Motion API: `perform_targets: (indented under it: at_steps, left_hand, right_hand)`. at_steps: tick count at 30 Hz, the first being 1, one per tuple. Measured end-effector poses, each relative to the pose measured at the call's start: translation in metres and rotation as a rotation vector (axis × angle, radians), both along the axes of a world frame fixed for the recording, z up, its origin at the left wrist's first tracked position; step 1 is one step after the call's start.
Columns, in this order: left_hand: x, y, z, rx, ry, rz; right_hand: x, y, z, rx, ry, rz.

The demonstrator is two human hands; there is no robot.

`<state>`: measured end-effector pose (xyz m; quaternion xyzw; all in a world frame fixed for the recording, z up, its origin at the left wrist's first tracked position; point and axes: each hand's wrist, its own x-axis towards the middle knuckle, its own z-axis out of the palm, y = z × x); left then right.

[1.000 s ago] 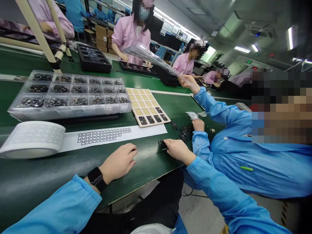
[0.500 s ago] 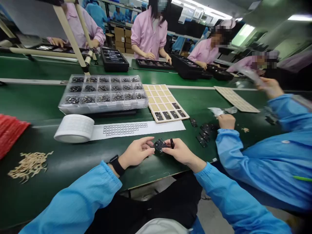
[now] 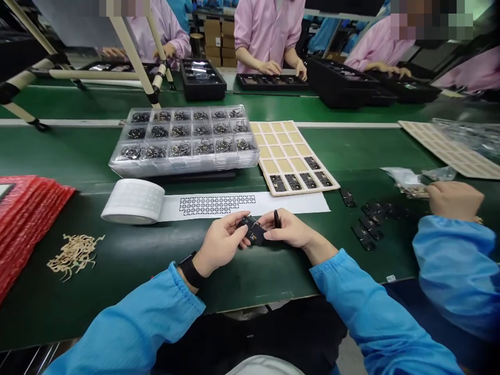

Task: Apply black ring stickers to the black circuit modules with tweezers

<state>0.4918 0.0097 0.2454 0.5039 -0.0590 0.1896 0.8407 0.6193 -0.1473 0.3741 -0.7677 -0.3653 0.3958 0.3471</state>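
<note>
My left hand [image 3: 221,239], with a black watch on its wrist, pinches a small flat black circuit part [image 3: 253,233] by its left side. My right hand [image 3: 291,229] touches the part's right edge with its fingertips. Between the right fingers sits a slim black tool [image 3: 277,217], probably tweezers; its end sticks up and the rest is mostly hidden. Behind my hands, a strip of white label paper [image 3: 289,204] printed with rows of small black squares runs out from a white roll [image 3: 130,202].
A clear compartment box [image 3: 183,156] of small dark parts stands behind the roll. Beside it, a cream tray [image 3: 281,152] carries several black parts; more loose parts [image 3: 367,226] lie right. Tan scraps [image 3: 76,255] and red packaging [image 3: 33,219] are left. A co-worker's hand [image 3: 455,200] is at right.
My left hand has closed on the black part, which has turned and is now held between both hands. The view has shifted to the right and down. The co-worker's raised hand has left view.
</note>
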Motion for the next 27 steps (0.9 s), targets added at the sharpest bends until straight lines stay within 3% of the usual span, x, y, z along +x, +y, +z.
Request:
perform_targets:
  at_steps: [5, 13, 27]
  left_hand:
    - [-0.013, 0.006, 0.009, 0.059, 0.01, -0.004]
    - [-0.016, -0.001, 0.01, 0.041, 0.008, -0.213]
    - [-0.02, 0.003, 0.013, -0.057, 0.018, -0.269]
  right_hand:
    - [-0.018, -0.004, 0.004, 0.0, 0.015, -0.051]
    - [-0.03, -0.002, 0.007, -0.017, -0.076, -0.139]
    - [-0.033, -0.004, 0.005, 0.008, -0.141, -0.197]
